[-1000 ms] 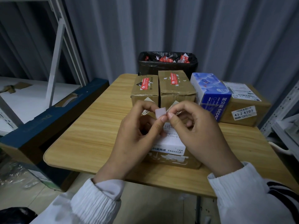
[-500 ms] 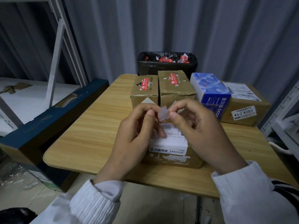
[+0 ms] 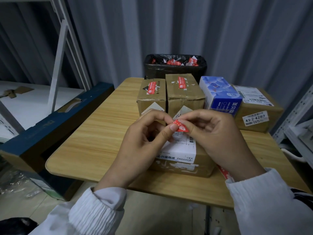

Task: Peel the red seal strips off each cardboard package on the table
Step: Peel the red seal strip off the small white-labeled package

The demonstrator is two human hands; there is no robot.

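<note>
Head view: the red seal strip (image 3: 180, 127) is now showing its printed red face, where 0.5 s ago it was showing a pale back. The left hand (image 3: 140, 150) and right hand (image 3: 218, 138) are pinching it between thumbs and forefingers, their other fingers curled, just above the near package (image 3: 183, 160). Behind the near package, 2 packages (image 3: 151, 92) are carrying red strips on top.

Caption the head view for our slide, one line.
Head view: left hand and right hand pinch a peeled red seal strip over the near package; two rear packages unpeeled.
</note>
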